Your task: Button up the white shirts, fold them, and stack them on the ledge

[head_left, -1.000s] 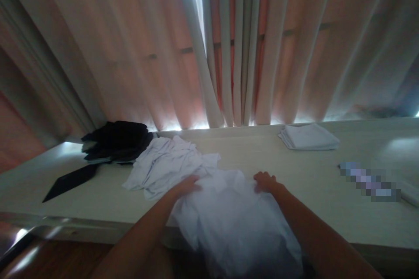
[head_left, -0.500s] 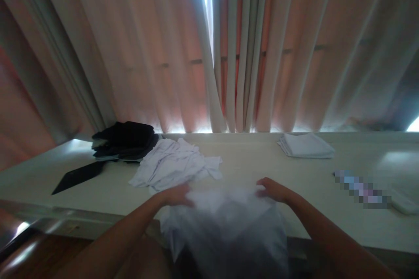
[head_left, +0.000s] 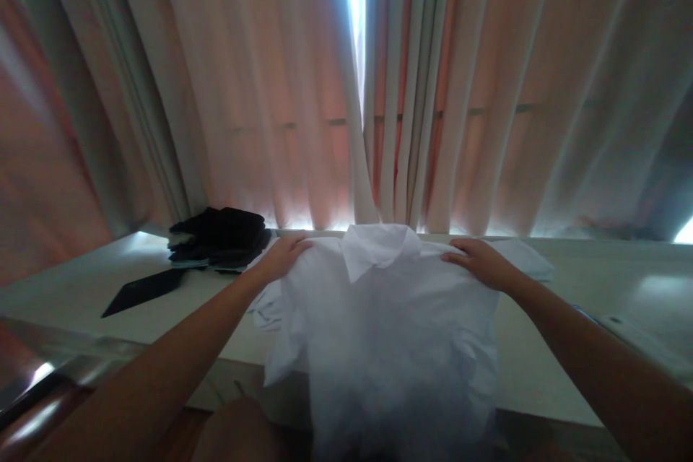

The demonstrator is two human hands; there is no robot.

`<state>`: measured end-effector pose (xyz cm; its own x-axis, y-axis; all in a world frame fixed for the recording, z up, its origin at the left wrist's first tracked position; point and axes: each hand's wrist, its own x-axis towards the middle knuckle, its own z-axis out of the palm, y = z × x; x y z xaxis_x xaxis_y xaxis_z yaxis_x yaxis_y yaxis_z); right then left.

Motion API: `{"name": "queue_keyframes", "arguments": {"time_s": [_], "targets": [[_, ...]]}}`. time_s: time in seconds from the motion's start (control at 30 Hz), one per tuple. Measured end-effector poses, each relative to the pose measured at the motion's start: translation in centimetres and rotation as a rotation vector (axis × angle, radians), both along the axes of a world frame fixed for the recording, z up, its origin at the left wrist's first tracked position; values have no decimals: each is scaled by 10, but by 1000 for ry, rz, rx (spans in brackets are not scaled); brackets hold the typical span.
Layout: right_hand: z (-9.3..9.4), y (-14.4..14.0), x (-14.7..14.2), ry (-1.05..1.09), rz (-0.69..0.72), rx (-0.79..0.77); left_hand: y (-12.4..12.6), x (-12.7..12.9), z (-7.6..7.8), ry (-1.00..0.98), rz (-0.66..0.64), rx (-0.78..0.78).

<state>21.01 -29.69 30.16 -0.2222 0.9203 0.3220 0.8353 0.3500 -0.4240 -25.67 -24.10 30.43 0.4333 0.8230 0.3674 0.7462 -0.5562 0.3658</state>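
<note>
While both hands, left (head_left: 281,254) and right (head_left: 479,262), pinch the white shirt (head_left: 395,325) by its shoulders at 12 o'clock over the table (head_left: 81,289), it looks light, floppy; shoulder seams seem the best grip.

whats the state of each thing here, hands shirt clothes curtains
white shirt: held up by its shoulders, collar at top, lower part hanging over the table edge
left hand: gripping the shirt's shoulder
right hand: gripping the other shoulder
black clothes: piled at the back of the table
black strip: lying flat
curtains: drawn, a bright gap in the middle
table: shirt draped over its front edge
</note>
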Motion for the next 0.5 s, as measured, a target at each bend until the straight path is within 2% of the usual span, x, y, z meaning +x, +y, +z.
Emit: {"name": "queue_keyframes", "arguments": {"time_s": [0.1, 0.27, 0.33, 0.5], "targets": [[3, -8, 9, 73, -21, 41, 3, -7, 4, -20, 9, 44], [11, -16, 15, 18, 29, 33, 0, -14, 18, -32, 9, 69], [13, -19, 14, -20, -33, 86, -4, -13, 19, -50, 19, 75], [14, -37, 7, -170, -306, 282, -22, -7, 15, -74, 11, 43]]}}
